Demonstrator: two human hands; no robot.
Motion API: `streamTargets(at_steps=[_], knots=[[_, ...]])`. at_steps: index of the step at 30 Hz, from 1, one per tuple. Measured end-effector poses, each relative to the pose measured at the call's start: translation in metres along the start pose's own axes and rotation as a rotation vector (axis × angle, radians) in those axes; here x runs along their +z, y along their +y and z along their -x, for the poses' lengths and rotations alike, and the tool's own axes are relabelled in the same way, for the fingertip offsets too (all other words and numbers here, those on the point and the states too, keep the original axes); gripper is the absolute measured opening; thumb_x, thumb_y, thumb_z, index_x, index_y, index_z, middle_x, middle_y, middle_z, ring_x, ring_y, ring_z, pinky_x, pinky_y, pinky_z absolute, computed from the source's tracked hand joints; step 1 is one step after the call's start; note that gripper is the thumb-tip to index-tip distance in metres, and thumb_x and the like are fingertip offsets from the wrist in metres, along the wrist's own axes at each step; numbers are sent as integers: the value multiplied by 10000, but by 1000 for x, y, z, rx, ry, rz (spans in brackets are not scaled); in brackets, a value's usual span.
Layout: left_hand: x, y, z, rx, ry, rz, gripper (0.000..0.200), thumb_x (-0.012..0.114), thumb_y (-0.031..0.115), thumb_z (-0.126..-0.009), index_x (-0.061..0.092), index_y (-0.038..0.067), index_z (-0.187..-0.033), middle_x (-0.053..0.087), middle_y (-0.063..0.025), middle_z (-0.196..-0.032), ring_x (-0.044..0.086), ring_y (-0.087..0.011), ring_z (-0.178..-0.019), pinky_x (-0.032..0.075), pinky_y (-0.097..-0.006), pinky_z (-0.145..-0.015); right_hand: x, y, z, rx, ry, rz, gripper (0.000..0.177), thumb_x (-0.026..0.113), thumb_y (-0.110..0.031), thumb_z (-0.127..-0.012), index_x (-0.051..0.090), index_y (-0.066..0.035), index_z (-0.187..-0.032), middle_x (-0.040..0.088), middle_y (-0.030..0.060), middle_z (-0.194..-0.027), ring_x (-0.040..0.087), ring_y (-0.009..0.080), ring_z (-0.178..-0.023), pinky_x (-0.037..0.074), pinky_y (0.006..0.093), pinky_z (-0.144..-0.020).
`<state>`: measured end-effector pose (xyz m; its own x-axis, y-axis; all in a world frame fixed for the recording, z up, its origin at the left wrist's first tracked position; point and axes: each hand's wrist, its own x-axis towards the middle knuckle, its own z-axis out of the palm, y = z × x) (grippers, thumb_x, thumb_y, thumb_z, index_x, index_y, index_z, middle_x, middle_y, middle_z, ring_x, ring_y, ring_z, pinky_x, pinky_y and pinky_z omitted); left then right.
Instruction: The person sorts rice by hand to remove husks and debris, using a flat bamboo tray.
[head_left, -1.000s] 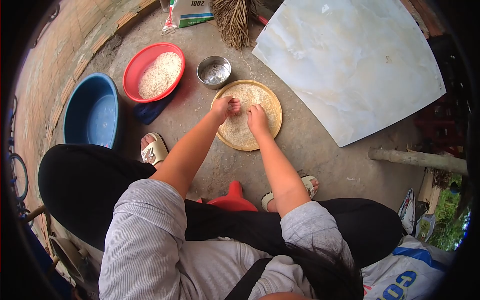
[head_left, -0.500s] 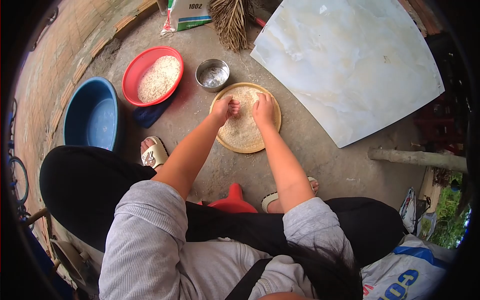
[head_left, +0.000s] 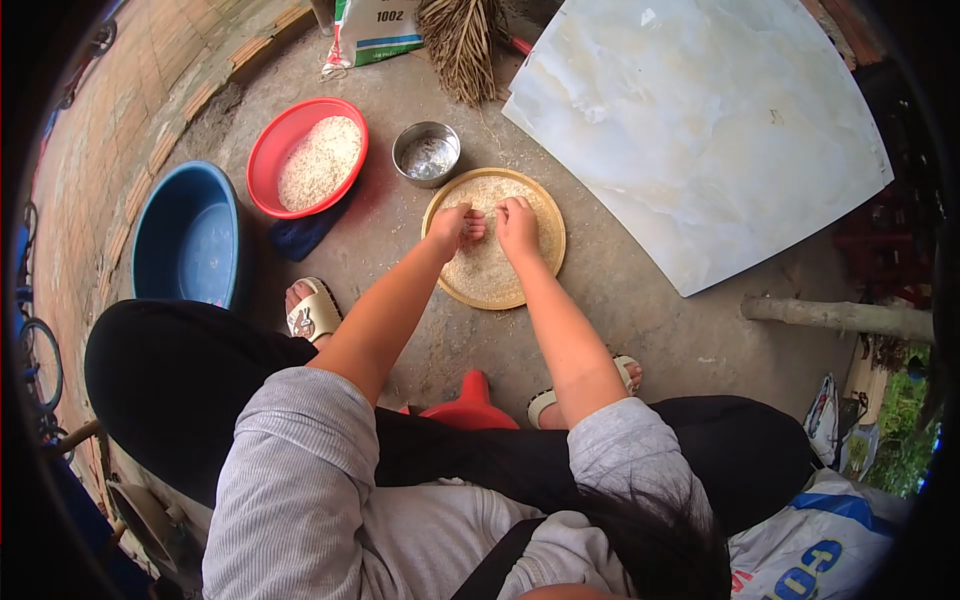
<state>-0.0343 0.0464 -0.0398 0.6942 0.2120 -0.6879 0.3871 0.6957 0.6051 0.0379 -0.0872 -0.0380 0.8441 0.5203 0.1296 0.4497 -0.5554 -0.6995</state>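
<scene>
Reaching over a round, shallow yellow tray [head_left: 560,238] of pale, fine grain [head_left: 490,268] at the frame's upper centre, the left hand [head_left: 458,227] curls loosely; the right hand [head_left: 516,226] bends its fingers inward. Whether either grips anything, I cannot tell.

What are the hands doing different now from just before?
Over the tray, the right hand moved right, away from the left hand, then came back nearer it. Whether it took or dropped any grains is too small to tell. The left hand, tray, red basin and metal bowl stayed about where they were.
</scene>
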Motion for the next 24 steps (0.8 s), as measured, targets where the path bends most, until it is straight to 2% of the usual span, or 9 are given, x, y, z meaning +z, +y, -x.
streamTargets(at_steps=[2, 5, 7, 12, 15, 17, 18, 22, 24], knots=[[0, -3, -11, 13, 47, 12, 317, 460, 254, -940, 597, -27, -888, 623, -115, -801, 596, -196, -669, 517, -329, -596, 0, -34, -3, -139, 88, -171, 82, 562, -43, -795, 617, -25, -853, 590, 136, -908, 567, 336, -893, 474, 389, -776], [-7, -11, -29, 166, 145, 214, 280, 471, 245, -933, 603, 2, -886, 630, -102, -828, 604, -209, -692, 514, -339, -601, 7, -73, -9, -335, 37, -143, 74, 582, -72, -784, 619, -37, -838, 593, 128, -888, 567, 325, -879, 470, 400, -786], [-20, -12, -52, 170, -56, 561, 229, 487, 225, -922, 604, 31, -889, 627, -80, -824, 605, -215, -685, 509, -344, -592, 12, -83, -12, -278, 3, -51, 81, 591, -85, -777, 619, -45, -842, 592, 121, -882, 565, 317, -878, 466, 406, -787], [-10, 23, -18, 218, 213, 430, 196, 496, 192, -904, 589, 58, -795, 594, -75, -711, 564, -190, -566, 486, -323, -528, -4, -77, -15, -315, -101, 28, 108, 605, -108, -782, 618, -43, -867, 602, 127, -882, 572, 320, -860, 467, 415, -774], [-12, 37, -11, 120, 215, 201, 227, 495, 205, -895, 562, 75, -721, 552, -63, -611, 510, -156, -473, 420, -306, -436, -9, -49, -10, -230, 111, -15, 105, 600, -108, -792, 623, -54, -879, 598, 123, -892, 561, 325, -881, 459, 411, -779], [-1, 50, -1, 164, 158, 53, 250, 488, 209, -899, 481, 119, -666, 389, 33, -507, 337, -107, -388, 256, -267, -365, -16, -24, -4, -116, 292, 116, 109, 586, -111, -807, 626, -66, -898, 591, 112, -945, 545, 323, -933, 446, 406, -819], [9, 57, 2, 209, 298, 45, 268, 483, 199, -893, 461, 122, -637, 330, 42, -479, 278, -99, -360, 204, -278, -355, -22, -15, 0, -113, 292, 116, 109, 586, -111, -807, 626, -66, -898, 591, 112, -945, 545, 323, -933, 446, 406, -819], [9, 90, -10, 275, 411, -104, 271, 476, 193, -903, 463, 116, -644, 359, 29, -506, 299, -94, -380, 212, -270, -362, -32, 15, 21, 14, 193, 273, 161, 548, -128, -834, 625, -60, -958, 558, 103, -1059, 507, 297, -1033, 414, 397, -910], [4, 109, -13, 378, 327, 79, 225, 483, 178, -910, 515, 82, -709, 435, -4, -553, 376, -103, -423, 295, -263, -376, -31, 21, 28, 44, 158, 305, 184, 539, -126, -838, 619, -55, -989, 550, 104, -1097, 494, 297, -1068, 402, 389, -939]])
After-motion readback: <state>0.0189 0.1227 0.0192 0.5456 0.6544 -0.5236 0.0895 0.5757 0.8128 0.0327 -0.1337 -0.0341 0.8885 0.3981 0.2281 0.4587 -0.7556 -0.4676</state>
